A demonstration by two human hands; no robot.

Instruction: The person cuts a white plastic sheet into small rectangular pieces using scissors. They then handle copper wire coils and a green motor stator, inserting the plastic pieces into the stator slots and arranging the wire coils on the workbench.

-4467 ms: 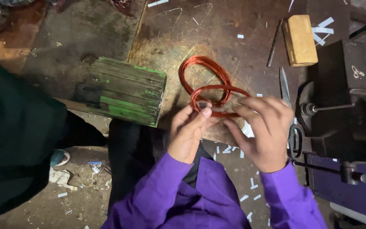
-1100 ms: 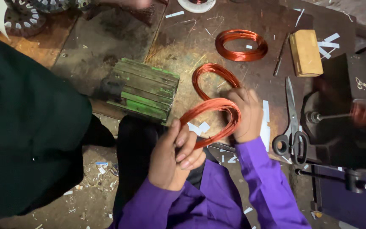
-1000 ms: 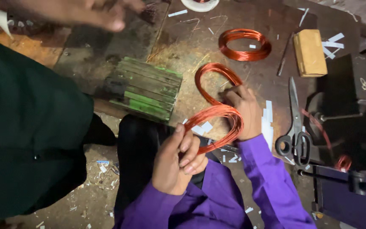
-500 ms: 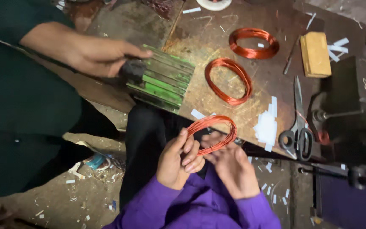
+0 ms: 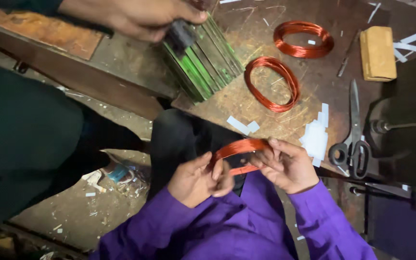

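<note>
I hold a coil of copper wire (image 5: 239,147) over my lap, seen almost edge-on. My left hand (image 5: 199,179) pinches its near left side and my right hand (image 5: 285,163) grips its right side. Both arms wear purple sleeves. Two more copper coils lie on the rusty workbench (image 5: 314,91) beyond: one oval coil (image 5: 271,83) in the middle and another coil (image 5: 303,38) farther back. Another person's hand (image 5: 140,17) at the top left grips a stack of green-edged metal plates (image 5: 201,60).
Scissors (image 5: 351,139) lie at the right beside white paper strips (image 5: 315,137). A tan block (image 5: 377,52) sits at the back right. A dark vise or machine (image 5: 405,120) fills the right edge. The other person in dark clothing (image 5: 20,144) stands at my left.
I lifted one coil off the bench and drew it toward my lap with both hands. The other person's hand came in and took hold of the green plate stack, tilting it up.
</note>
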